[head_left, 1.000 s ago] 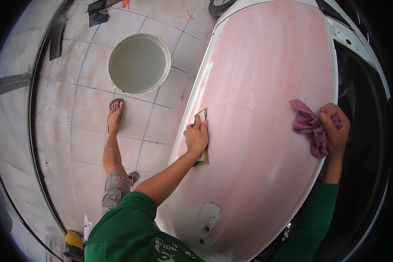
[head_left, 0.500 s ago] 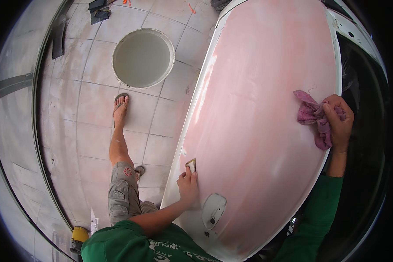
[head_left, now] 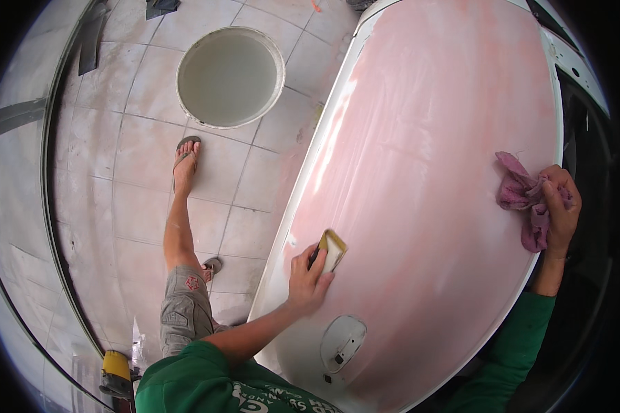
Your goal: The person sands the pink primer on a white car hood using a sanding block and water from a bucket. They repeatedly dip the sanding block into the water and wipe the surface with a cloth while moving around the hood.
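A: Hands first. Left hand [head_left: 308,279] lies palm-down on the pink car panel [head_left: 434,172], near its lower left edge, forearm reaching up from the bottom of the view. Grip?

B: Fingers pressed together over a small yellowish sanding block [head_left: 332,249], pinning it flat to the panel; the block's far end shows past the fingertips.

A: Right hand [head_left: 561,206]?

B: At the panel's right rim, arm in a green sleeve, wrist bent inward. Fingers closed around a bunched pink rag [head_left: 523,196], which drapes onto the panel surface.

A: Surroundings?

B: White bucket [head_left: 230,76] on the tiled floor [head_left: 117,172], left of the panel, well apart from both hands. Person's own bare leg with a flip-flop [head_left: 186,155] stands between bucket and panel. A recessed white flap [head_left: 342,341] sits just below the left hand. Yellow tool [head_left: 116,368] at lower left, kind unclear.
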### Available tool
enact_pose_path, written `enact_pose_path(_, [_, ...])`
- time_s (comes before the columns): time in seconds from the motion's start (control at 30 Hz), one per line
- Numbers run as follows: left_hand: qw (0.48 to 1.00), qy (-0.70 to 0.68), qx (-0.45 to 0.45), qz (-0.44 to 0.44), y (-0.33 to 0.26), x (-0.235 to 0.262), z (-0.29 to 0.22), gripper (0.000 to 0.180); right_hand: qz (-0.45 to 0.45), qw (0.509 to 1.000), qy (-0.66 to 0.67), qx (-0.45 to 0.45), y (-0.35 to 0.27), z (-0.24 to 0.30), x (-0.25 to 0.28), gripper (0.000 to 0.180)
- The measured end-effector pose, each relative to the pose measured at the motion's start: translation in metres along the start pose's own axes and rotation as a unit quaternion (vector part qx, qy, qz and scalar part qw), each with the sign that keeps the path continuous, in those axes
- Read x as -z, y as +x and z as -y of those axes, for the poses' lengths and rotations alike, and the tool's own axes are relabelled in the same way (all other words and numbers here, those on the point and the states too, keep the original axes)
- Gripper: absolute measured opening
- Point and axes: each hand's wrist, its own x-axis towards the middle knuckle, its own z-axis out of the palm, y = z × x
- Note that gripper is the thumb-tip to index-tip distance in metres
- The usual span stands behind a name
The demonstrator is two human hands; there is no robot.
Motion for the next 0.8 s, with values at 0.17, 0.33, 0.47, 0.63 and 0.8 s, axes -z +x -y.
enact_pose_path(0.17, [0.994,-0.040,-0.101,-0.019,0.090,-0.008,-0.011,0.056,-0.006,1.000,-0.014,-0.003,-0.015,0.004,0.000,0.034])
enact_pose_path(0.33, [0.991,0.063,-0.079,-0.085,0.476,0.028,-0.074,0.061,-0.015,0.999,-0.003,0.033,0.007,0.018,-0.022,0.044])
enact_pose_path(0.47, [0.995,0.018,-0.059,-0.083,0.425,-0.017,-0.071,0.056,-0.018,1.000,0.004,-0.005,0.002,0.025,-0.023,0.039])
enact_pose_path(0.63, [0.997,0.024,-0.058,0.042,0.059,0.006,-0.039,0.071,-0.016,1.000,0.008,-0.009,-0.002,0.019,-0.013,0.035])
enact_pose_path(0.8, [0.986,-0.018,-0.165,0.031,0.126,0.000,-0.036,0.067,-0.027,0.999,0.000,-0.020,-0.016,0.020,-0.015,0.041])
